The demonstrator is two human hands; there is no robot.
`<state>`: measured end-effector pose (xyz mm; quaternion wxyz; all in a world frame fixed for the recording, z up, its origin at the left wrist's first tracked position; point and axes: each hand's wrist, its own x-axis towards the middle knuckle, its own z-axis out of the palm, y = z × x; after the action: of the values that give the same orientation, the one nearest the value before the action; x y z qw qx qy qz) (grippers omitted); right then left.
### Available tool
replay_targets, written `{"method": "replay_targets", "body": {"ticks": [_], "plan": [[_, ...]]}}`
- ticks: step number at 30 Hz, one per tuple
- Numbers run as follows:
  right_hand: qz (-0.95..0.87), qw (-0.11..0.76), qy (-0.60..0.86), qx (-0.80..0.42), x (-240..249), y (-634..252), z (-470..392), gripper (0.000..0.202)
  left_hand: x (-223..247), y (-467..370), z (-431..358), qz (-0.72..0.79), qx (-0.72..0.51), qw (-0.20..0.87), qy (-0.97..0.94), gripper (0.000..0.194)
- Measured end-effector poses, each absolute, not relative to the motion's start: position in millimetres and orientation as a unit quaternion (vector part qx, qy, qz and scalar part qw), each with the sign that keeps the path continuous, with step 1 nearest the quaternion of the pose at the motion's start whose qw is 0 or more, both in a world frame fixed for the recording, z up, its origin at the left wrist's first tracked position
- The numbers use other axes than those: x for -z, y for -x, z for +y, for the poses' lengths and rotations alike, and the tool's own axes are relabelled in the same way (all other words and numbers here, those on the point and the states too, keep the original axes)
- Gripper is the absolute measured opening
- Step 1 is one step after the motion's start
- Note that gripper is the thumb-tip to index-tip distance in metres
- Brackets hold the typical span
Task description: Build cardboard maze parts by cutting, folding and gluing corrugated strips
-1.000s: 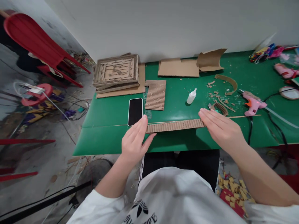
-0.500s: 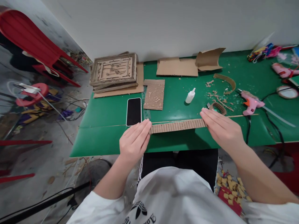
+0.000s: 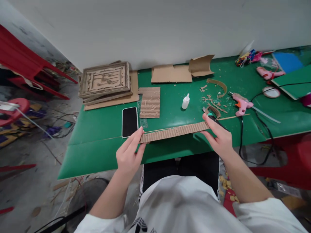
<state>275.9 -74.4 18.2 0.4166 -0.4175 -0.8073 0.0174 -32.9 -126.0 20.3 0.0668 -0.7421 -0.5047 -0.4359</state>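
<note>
A long strip of corrugated cardboard, ridges facing up, spans the gap between my hands over the front of the green table. My left hand pinches its left end between thumb and fingers. At the other end, my right hand grips it the same way, with the thumb underneath. The strip tilts slightly, its right end higher in view. Just beyond my left hand lie a phone and a ridged cardboard piece, partly over a clear ruler. Near my right fingers sits a curled corrugated strip.
A small white bottle stands mid-table. Cardboard frames are stacked at the back left. Flat cardboard lies by the wall. On the right are a pink glue gun with its cord, scraps and a tape roll.
The view has turned to the right. Both hands still hold the strip; the thumbs now show below it, and its left end sits a little lower.
</note>
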Motion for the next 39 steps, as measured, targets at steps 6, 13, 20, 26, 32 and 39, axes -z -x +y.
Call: {"method": "replay_targets", "body": {"ticks": [6, 13, 20, 26, 32, 39], "plan": [[-0.783, 0.438, 0.432, -0.097, -15, -272, -77, 0.067, -19, 33, -125, -0.502, 0.449, 0.047, 0.737, 0.052], [-0.713, 0.466, 0.448, -0.272, 5, -276, -74, 0.072, -1, 40, -127, -0.558, 0.486, -0.156, 0.655, 0.070], [-0.669, 0.489, 0.511, -0.230, -20, -278, -52, 0.057, -27, 44, -95, -0.568, 0.509, -0.280, 0.583, 0.061], [-0.592, 0.441, 0.562, -0.372, -10, -283, -34, 0.058, -17, 30, -65, -0.588, 0.452, -0.511, 0.436, 0.068], [-0.564, 0.330, 0.630, -0.419, 8, -287, -30, 0.059, 6, 15, -57, -0.622, 0.403, -0.556, 0.377, 0.072], [-0.626, 0.233, 0.651, -0.359, 13, -286, -20, 0.056, 25, 21, -43, -0.652, 0.323, -0.489, 0.481, 0.062]]}}
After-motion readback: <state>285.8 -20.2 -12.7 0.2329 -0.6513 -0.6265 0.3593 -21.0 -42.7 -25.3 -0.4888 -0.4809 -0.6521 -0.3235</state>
